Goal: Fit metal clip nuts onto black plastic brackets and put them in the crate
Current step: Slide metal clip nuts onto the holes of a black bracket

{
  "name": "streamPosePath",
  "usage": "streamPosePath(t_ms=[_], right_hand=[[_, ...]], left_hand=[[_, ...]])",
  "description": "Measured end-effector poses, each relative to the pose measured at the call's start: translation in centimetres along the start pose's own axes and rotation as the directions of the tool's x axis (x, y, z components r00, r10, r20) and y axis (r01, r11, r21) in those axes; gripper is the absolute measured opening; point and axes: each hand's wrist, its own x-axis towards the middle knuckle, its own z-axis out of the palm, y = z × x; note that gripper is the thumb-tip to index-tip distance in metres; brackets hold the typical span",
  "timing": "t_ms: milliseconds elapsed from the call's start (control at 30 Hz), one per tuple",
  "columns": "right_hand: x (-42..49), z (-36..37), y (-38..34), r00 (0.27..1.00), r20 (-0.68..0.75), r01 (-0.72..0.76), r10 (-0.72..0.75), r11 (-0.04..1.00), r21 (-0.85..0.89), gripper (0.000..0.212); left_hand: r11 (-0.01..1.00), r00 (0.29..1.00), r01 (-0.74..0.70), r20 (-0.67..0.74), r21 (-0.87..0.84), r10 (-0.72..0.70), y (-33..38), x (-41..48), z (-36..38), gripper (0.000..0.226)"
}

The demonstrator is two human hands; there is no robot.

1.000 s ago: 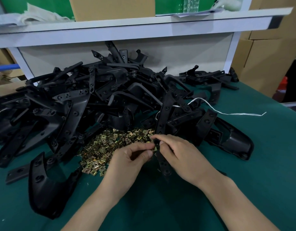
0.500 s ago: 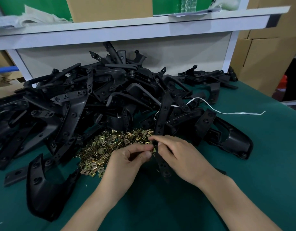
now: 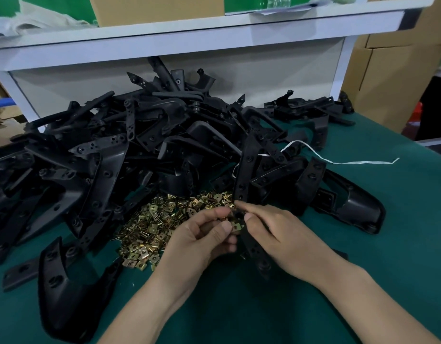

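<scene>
A long black plastic bracket (image 3: 245,170) stands tilted in front of me, its lower end (image 3: 258,252) passing under my hands. My right hand (image 3: 286,239) pinches the bracket near a hole. My left hand (image 3: 202,242) pinches a brass-coloured clip nut (image 3: 235,225) against the bracket's edge with thumb and fingers. A loose heap of clip nuts (image 3: 159,227) lies on the green table just left of my hands. No crate is in view.
A big pile of black brackets (image 3: 140,150) fills the table's back and left. One curved bracket (image 3: 63,294) lies front left, another (image 3: 351,204) at the right. A white string (image 3: 338,161) trails right. A white shelf (image 3: 189,33) overhangs; cardboard boxes (image 3: 388,78) stand right.
Both hands have stayed on the bracket with small finger shifts. The clip nut now shows between my left thumb and the bracket edge.
</scene>
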Motion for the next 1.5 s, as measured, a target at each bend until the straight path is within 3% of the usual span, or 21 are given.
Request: streamPosePath(t_ms=[233,500,800,1267,1500], right_hand=[[-0.1,0.2,-0.2,1.000,0.015,0.002,-0.002,1.000,0.010,0.048],[0.0,0.2,-1.0,1.000,-0.012,0.010,-0.011,1.000,-0.029,0.048],[0.1,0.4,-1.3,0.999,-0.023,0.030,-0.030,0.999,-0.016,0.052],[0.3,0.9,-1.0,0.999,-0.042,0.025,-0.025,1.000,-0.006,0.048],[0.3,1.0,-1.1,0.999,-0.044,0.029,-0.032,0.998,-0.053,0.064]], left_hand=[[0.964,0.985,0.172,0.000,-0.204,-0.175,0.4,0.0,0.2,0.017],[0.856,0.942,0.335,0.126,-0.394,-0.310,0.9,-0.4,-0.1,0.016],[0.857,0.919,0.391,0.190,-0.337,-0.345,1.1,-1.0,0.0,0.019],[0.873,0.927,0.366,0.207,-0.321,-0.313,0.8,-0.6,0.1,0.019],[0.891,0.930,0.353,0.212,-0.285,-0.301,0.5,-0.4,0.2,0.018]])
